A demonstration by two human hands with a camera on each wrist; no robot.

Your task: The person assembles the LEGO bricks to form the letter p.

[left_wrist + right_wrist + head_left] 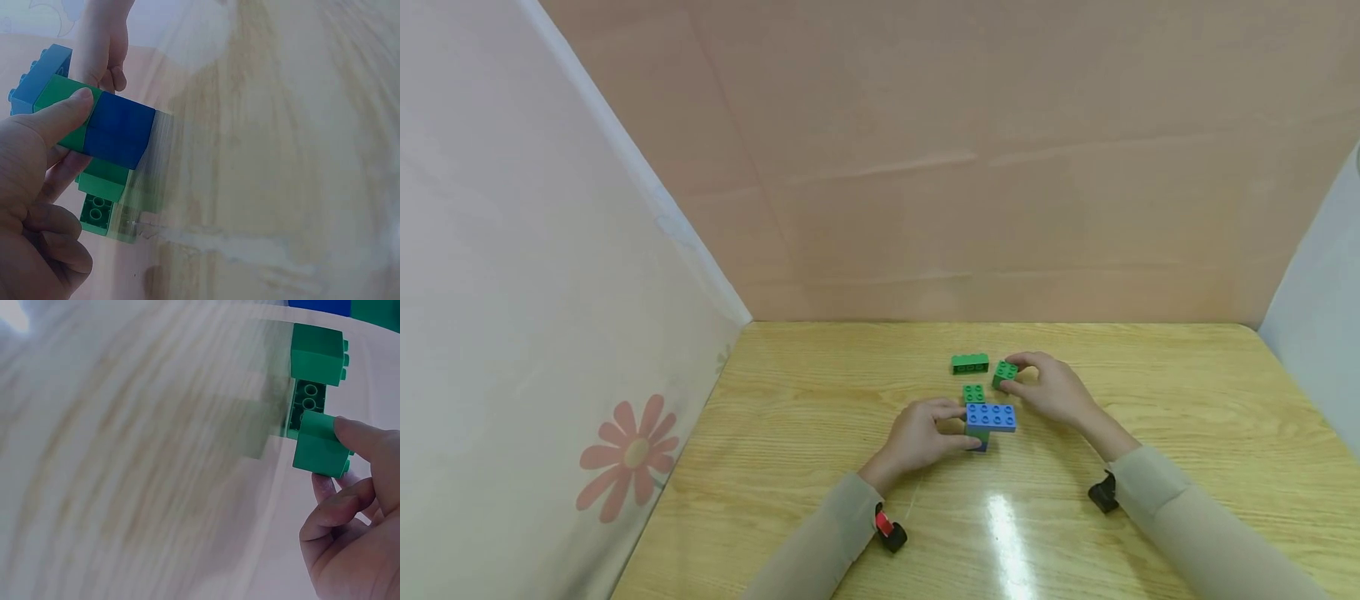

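My left hand (917, 437) grips a small stack of toy building bricks between thumb and fingers. On top is a long blue brick (991, 417), jutting out to the right. Under it come a square green brick (59, 90) and a square blue brick (122, 128) at the base, by the tabletop. My right hand (1055, 390) pinches another square green brick (1004, 374), studs up, seemingly just off the table. A further square green brick (973, 392) stands right behind the stack.
A long green brick (970, 364) lies on its side behind the others, its hollow underside facing me. The wooden table (820, 375) ends at a pinkish backdrop (970, 208). At the left hangs a pale sheet (512, 250) with a flower print.
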